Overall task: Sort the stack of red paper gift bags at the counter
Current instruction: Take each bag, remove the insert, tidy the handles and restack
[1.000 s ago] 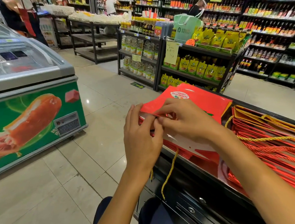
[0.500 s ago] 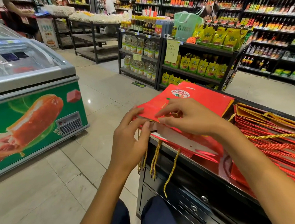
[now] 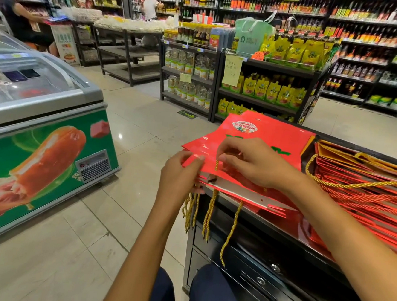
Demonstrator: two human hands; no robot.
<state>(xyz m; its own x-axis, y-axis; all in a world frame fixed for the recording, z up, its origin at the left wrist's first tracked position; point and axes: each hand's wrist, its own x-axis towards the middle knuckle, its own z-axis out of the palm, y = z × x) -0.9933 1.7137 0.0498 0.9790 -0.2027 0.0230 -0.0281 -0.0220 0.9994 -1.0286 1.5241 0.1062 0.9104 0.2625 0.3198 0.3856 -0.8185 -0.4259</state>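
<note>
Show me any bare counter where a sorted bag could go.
Little is bare. The gift bags under both hands and the fanned stack cover the counter. A dark gap lies between them; a thin strip runs along the far edge.

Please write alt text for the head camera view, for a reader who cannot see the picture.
Two bare hands work on a flat red gift bag at the edge of a black counter: the left hand pinches its near edge, the right hand rests on top. Gold rope handles hang over the counter edge, more red bags lie to the right, and store shelves stand behind.
</note>
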